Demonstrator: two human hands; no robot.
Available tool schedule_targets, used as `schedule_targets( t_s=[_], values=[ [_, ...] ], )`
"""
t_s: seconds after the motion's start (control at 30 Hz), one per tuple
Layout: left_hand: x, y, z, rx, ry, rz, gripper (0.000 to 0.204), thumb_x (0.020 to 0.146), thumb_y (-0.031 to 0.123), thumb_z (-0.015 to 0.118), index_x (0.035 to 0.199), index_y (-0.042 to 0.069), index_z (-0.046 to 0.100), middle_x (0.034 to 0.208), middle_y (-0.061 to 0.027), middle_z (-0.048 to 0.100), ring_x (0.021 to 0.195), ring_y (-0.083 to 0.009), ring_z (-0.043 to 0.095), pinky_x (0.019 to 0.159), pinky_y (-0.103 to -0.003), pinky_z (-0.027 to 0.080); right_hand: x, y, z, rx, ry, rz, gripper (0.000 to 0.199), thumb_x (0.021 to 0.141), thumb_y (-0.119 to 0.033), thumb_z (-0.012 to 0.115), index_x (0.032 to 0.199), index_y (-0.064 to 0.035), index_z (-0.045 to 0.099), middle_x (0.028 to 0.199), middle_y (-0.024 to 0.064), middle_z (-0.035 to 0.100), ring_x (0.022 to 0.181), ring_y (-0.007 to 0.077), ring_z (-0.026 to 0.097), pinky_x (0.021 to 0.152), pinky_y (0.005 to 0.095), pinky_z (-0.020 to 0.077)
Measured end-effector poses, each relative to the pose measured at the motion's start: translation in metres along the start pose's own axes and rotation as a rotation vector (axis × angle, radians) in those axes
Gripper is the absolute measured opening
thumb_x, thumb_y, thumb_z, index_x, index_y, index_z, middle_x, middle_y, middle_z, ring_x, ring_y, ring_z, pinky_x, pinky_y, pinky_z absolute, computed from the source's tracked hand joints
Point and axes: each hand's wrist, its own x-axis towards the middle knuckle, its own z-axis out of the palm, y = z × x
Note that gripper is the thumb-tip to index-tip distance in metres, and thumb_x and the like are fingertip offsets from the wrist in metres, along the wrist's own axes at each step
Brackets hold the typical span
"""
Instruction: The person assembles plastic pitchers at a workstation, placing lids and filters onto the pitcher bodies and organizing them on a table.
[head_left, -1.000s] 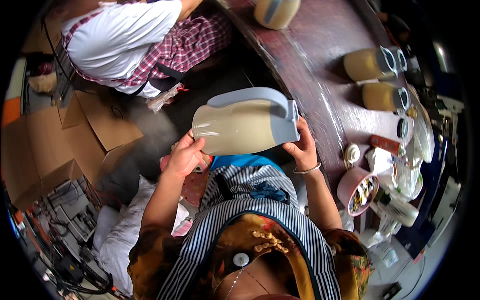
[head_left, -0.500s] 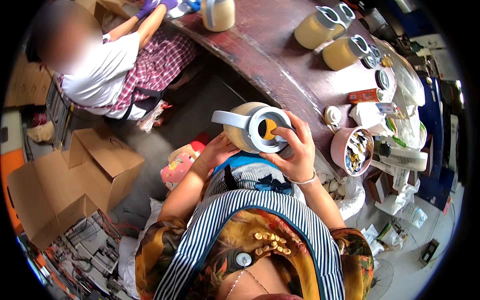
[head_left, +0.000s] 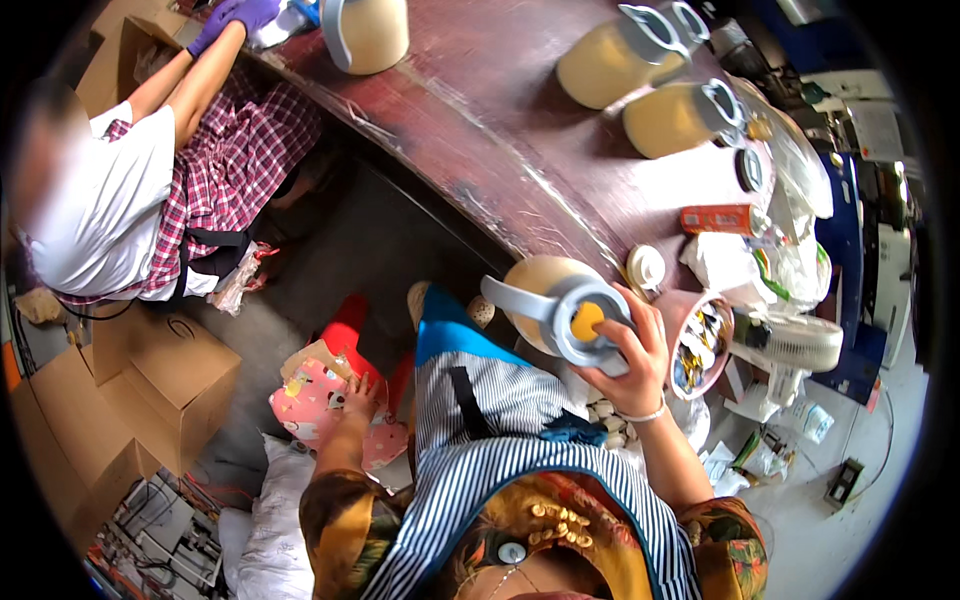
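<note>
Beige jug (head_left: 532,280) leans off upright along its long axis, mouth (head_left: 588,321) up, handle (head_left: 515,299) leftward. Right hand (head_left: 643,350) pinches its rim (head_left: 562,328); left hand (head_left: 360,398) rests on pink patterned material (head_left: 306,400), grip unclear.

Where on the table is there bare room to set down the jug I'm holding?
The widest bare patch of table lies between the lone jug and the three-jug cluster. Another lies between that cluster and the held jug. The right end is crowded: red cylinder, white lid, clear plastic and pink bowl.
</note>
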Motion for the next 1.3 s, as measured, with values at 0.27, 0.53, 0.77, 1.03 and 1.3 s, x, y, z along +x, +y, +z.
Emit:
schedule_targets(
  t_s=[0.27, 0.53, 0.77, 1.03, 1.3],
  values=[
    [0.053, -0.020, -0.039, -0.019, -0.274, 0.215, 0.042, 0.090, 0.029, 0.058, 0.131, 0.025, 0.058, 0.144, -0.0012, 0.048, 0.135, -0.0298, 0.036, 0.108, -0.064, 0.022, 0.048, 0.018, 0.026, 0.070, -0.167, -0.054, 0.052, 0.060, -0.039, 0.087, 0.094, -0.0069, 0.065, 0.121, 0.0270, 0.057, 0.101, 0.0391, 0.059, 0.084, 0.0456, 0.0486],
    [0.054, -0.085, -0.047, -0.330, -0.236, -0.081, 0.064, 0.076, 0.040, 0.074, 0.134, 0.022, 0.053, 0.155, -0.0047, 0.030, 0.144, -0.0298, 0.024, 0.111, -0.068, 0.012, 0.082, 0.044, 0.006, 0.243, -0.160, 0.317, 0.062, 0.064, -0.052, 0.083, 0.094, -0.0011, 0.064, 0.129, 0.0275, 0.050, 0.114, 0.0373, 0.056, 0.098, 0.0458, 0.0424],
    [0.078, -0.064, -0.029, -0.065, -0.386, 0.139, 0.059, 0.089, 0.034, 0.059, 0.145, 0.023, 0.041, 0.156, -0.0083, 0.022, 0.145, -0.0324, 0.017, 0.108, -0.071, 0.008, 0.082, 0.085, 0.008, 0.450, -0.021, 0.535, 0.065, 0.062, -0.055, 0.085, 0.090, -0.0020, 0.061, 0.132, 0.0243, 0.047, 0.125, 0.0334, 0.044, 0.106, 0.0460, 0.0300],
    [0.099, -0.029, -0.037, -0.223, -0.472, 0.072, 0.057, 0.089, 0.036, 0.058, 0.142, 0.019, 0.045, 0.149, -0.0105, 0.033, 0.139, -0.0315, 0.027, 0.107, -0.064, 0.017, 0.098, 0.120, 0.010, 0.862, 0.208, 1.021, 0.097, 0.066, -0.041, 0.085, 0.138, 0.0057, 0.039, 0.125, 0.0070, 0.053, 0.116, 0.0180, 0.053, 0.100, 0.0303, 0.0414],
    [0.112, -0.039, -0.104, -0.281, -0.548, -0.025, 0.055, 0.089, 0.038, 0.057, 0.139, 0.015, 0.049, 0.142, -0.0127, 0.043, 0.133, -0.0307, 0.038, 0.106, -0.057, 0.026, 0.099, 0.168, -0.026, 0.830, 0.047, 0.662, 0.054, 0.073, -0.048, 0.080, 0.099, -0.0034, 0.062, 0.136, 0.0226, 0.042, 0.127, 0.0351, 0.041, 0.106, 0.0479, 0.0283]
  ],
)
